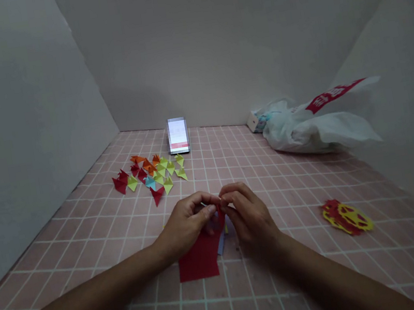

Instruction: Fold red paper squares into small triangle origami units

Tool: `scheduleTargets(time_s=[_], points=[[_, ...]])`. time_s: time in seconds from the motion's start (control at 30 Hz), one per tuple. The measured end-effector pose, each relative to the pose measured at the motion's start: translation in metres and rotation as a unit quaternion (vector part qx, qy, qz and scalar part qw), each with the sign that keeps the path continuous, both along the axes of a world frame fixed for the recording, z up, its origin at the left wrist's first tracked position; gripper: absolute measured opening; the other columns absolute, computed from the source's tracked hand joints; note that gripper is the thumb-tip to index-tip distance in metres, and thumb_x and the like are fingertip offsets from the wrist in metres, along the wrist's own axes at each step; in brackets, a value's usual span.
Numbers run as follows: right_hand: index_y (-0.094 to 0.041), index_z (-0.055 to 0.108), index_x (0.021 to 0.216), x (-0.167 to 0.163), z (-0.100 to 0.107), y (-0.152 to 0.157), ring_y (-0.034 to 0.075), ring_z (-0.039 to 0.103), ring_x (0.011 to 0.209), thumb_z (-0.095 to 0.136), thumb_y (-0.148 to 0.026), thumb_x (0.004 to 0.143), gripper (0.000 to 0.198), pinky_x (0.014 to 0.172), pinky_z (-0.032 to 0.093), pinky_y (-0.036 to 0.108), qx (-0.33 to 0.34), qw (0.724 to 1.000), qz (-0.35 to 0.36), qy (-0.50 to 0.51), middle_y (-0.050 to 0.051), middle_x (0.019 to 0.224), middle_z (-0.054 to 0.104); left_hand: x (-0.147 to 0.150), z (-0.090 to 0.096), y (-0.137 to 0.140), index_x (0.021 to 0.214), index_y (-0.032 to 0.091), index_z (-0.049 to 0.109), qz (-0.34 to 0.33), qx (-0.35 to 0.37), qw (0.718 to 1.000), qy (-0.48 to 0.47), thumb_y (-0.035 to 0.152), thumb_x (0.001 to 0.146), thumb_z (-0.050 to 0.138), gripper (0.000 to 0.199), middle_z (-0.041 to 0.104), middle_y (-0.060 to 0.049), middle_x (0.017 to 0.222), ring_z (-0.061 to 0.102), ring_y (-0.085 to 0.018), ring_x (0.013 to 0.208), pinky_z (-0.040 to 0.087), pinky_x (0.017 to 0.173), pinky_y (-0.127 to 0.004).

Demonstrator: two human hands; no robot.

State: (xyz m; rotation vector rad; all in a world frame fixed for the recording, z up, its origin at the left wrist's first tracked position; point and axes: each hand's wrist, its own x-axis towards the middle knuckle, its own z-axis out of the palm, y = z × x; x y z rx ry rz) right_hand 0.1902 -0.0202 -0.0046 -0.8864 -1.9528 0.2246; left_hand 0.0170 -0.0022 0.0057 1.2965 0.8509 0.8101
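Observation:
My left hand [193, 219] and my right hand [248, 213] meet at the middle of the table, fingertips pinched together. Between them is a small piece of folded red paper [221, 217], mostly hidden by the fingers. Below the hands lies a flat red paper sheet [198, 259], with a bluish-purple strip of paper [221, 244] and a bit of yellow showing at its right side. Farther off to the left sit several small folded paper figures [158, 177] in red, orange, yellow and blue.
A lit phone [178, 136] stands upright near the back wall. At the back right rests a white plastic bag [301, 132] beside a small box [252, 122]. Red and yellow paper cutouts [347, 217] lie on the right. White walls enclose the pink gridded tablecloth [140, 278].

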Motion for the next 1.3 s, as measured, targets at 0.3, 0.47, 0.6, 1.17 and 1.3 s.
scheduleTargets(time_s=[0.3, 0.47, 0.6, 1.17, 1.3], points=[[-0.020, 0.051, 0.093, 0.001, -0.002, 0.001, 0.022, 0.055, 0.094, 0.046, -0.006, 0.092, 0.016, 0.079, 0.049, 0.037, -0.017, 1.000, 0.022, 0.010, 0.009, 0.099, 0.055, 0.000, -0.002, 0.000, 0.089, 0.016, 0.061, -0.002, 0.016, 1.000, -0.025, 0.027, 0.083, 0.063, 0.012, 0.059, 0.004, 0.069, 0.053, -0.008, 0.053, 0.042, 0.055, -0.022], [-0.021, 0.052, 0.094, 0.002, -0.002, 0.001, 0.021, 0.056, 0.094, 0.046, -0.006, 0.092, 0.016, 0.079, 0.048, 0.037, -0.020, 0.999, 0.039, 0.019, 0.009, 0.100, 0.055, -0.001, -0.001, 0.000, 0.087, 0.017, 0.059, -0.006, 0.057, 0.998, -0.003, 0.026, 0.086, 0.059, 0.009, 0.057, 0.003, 0.070, 0.051, -0.009, 0.055, 0.041, 0.056, -0.022], [-0.021, 0.052, 0.093, 0.003, 0.000, 0.002, 0.021, 0.056, 0.094, 0.047, -0.006, 0.092, 0.016, 0.080, 0.048, 0.037, -0.026, 0.998, 0.045, 0.026, 0.008, 0.100, 0.056, -0.003, 0.000, 0.001, 0.086, 0.018, 0.059, 0.000, 0.139, 0.989, 0.043, 0.024, 0.090, 0.055, 0.007, 0.056, 0.002, 0.073, 0.051, -0.011, 0.060, 0.042, 0.059, -0.024], [-0.021, 0.051, 0.090, 0.006, 0.015, -0.001, 0.018, 0.060, 0.089, 0.045, -0.009, 0.093, 0.013, 0.077, 0.050, 0.033, -0.047, 0.992, 0.106, 0.050, 0.007, 0.095, 0.062, -0.009, -0.001, 0.012, 0.093, 0.019, 0.053, 0.019, 0.074, 0.997, -0.012, 0.033, 0.092, 0.055, 0.015, 0.057, 0.005, 0.055, 0.050, -0.009, 0.043, 0.040, 0.043, -0.019], [-0.020, 0.051, 0.089, 0.007, 0.012, -0.002, 0.016, 0.058, 0.076, 0.044, -0.011, 0.093, 0.012, 0.068, 0.050, 0.029, -0.090, 0.987, 0.129, 0.027, 0.005, 0.087, 0.062, -0.009, -0.001, 0.013, 0.092, 0.018, 0.053, 0.017, 0.063, 0.997, -0.034, 0.036, 0.091, 0.057, 0.018, 0.057, 0.005, 0.057, 0.053, -0.009, 0.043, 0.044, 0.043, -0.019]])
